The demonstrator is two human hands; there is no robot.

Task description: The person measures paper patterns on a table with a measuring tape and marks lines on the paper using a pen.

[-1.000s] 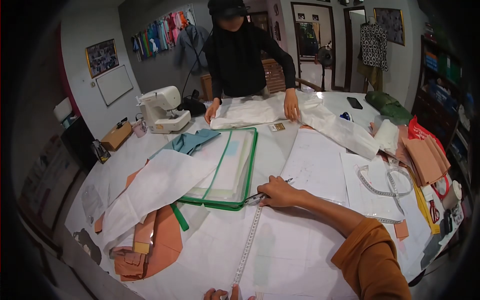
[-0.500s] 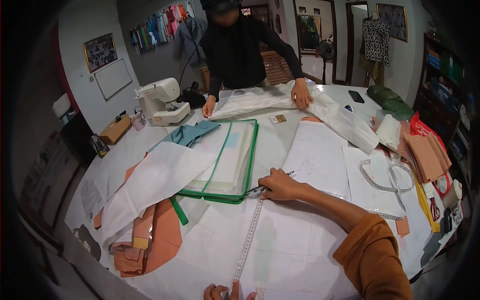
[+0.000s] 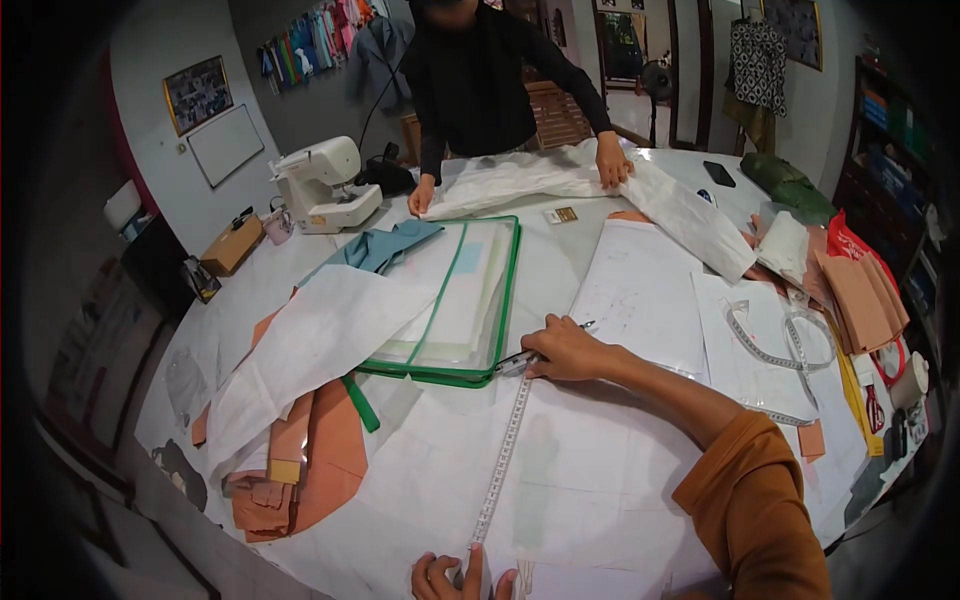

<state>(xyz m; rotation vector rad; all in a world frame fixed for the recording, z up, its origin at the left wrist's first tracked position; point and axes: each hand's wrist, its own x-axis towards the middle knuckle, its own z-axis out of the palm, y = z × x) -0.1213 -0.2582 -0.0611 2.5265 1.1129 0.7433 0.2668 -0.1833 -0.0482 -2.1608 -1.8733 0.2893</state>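
Observation:
A measuring tape (image 3: 502, 462) runs straight across white paper (image 3: 610, 470) between my two hands. My right hand (image 3: 567, 349) is closed on the tape's far end, and a pen (image 3: 588, 325) pokes out of its fingers. Beside those fingers, a metallic tool (image 3: 512, 364) lies at the corner of a green-edged clear folder (image 3: 511, 290). At the bottom edge, my left hand (image 3: 462, 580) presses the tape's near end with one fingertip, its fingers apart. Left of the folder are white fabric (image 3: 310, 350) and orange fabric (image 3: 335, 460).
Across the table, a person in black (image 3: 480, 90) handles white cloth (image 3: 520, 175). A sewing machine (image 3: 328, 185) stands at the back left. On the right lie a second tape (image 3: 760, 350), folded orange cloth (image 3: 862, 300), a phone (image 3: 719, 174) and scissors (image 3: 874, 408).
The view has tilted down, so the table sits higher in the frame. My hands remain at the tape's ends. The person opposite has shifted their hands along the white cloth.

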